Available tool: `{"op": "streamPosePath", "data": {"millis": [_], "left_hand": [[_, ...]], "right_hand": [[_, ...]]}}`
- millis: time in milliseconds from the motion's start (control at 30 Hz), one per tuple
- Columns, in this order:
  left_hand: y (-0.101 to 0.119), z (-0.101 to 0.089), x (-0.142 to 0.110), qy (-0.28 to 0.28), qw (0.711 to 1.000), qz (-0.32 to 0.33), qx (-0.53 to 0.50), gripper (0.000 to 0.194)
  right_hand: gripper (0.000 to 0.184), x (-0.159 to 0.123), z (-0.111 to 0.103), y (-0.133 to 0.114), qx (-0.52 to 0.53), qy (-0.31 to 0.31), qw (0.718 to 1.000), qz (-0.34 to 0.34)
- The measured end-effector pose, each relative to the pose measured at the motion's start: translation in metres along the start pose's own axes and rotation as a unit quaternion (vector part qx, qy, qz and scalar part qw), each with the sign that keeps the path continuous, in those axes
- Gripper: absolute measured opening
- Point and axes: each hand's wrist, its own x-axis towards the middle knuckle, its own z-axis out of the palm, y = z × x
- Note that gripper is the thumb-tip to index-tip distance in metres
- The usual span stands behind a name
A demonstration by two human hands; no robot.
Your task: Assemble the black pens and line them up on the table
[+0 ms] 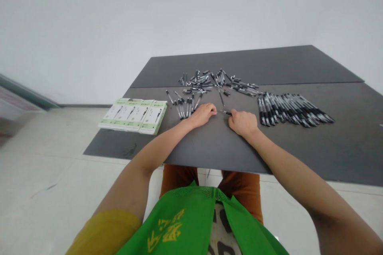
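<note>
My right hand point(244, 123) rests at the middle of the table, its fingers closed round a pen point(226, 112) whose narrow tip points left. Just across from that tip is my left hand point(204, 114), fingers curled and pressed together; anything it holds is too small or hidden to make out. A few pens point(188, 106) with clear barrels and black grips lie beside and behind my left hand. Beyond both hands a loose heap of pens and parts point(200, 83) spreads out, with one thin dark piece point(221, 98) between the hands. To the right, many capped pens point(287, 108) lie in a slanting row.
Light green and white boxes point(133, 114) printed with pens lie side by side at the table's left. The dark grey table point(299, 147) has a seam across its back part. A white wall point(191, 12) stands behind it.
</note>
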Motion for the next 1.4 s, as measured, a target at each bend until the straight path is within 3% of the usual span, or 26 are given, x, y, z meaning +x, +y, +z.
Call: {"op": "streamPosePath", "data": {"millis": [233,733,1133,1400], "left_hand": [[0.001,-0.003,0.000,-0.024,0.999,0.025,-0.011,0.003],[0.010,-0.006,-0.004,-0.062,0.996,0.018,0.063,0.008],[0.026,-0.005,-0.010,-0.053,0.982,0.055,0.174,0.012],[0.020,0.001,-0.009,-0.001,0.993,0.049,0.105,0.004]], "right_hand": [[0.041,0.002,-0.001,0.004,-0.014,-0.009,0.999,-0.049],[0.040,0.000,-0.003,-0.004,-0.036,-0.009,0.998,-0.058],[0.038,-0.006,-0.001,-0.018,-0.016,0.012,0.999,-0.045],[0.038,0.000,-0.004,-0.020,0.002,-0.002,1.000,-0.020]]}}
